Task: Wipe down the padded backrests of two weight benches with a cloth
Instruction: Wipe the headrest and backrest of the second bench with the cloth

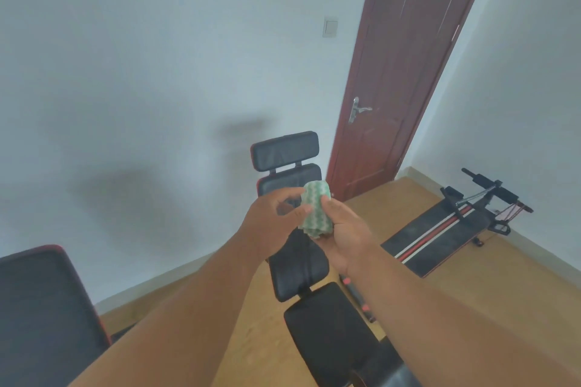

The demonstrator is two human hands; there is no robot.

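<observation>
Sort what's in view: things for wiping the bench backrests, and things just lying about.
For the job: green-and-white patterned cloth, held by left hand and right hand; black padded upright bench; black red-edged padded backrest.

Lying about: flat black striped sit-up board; brown wooden door; white wall switch.

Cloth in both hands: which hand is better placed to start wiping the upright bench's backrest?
Probably right. The right hand wraps the folded cloth in front of the backrest; the left hand only pinches its edge.
</observation>
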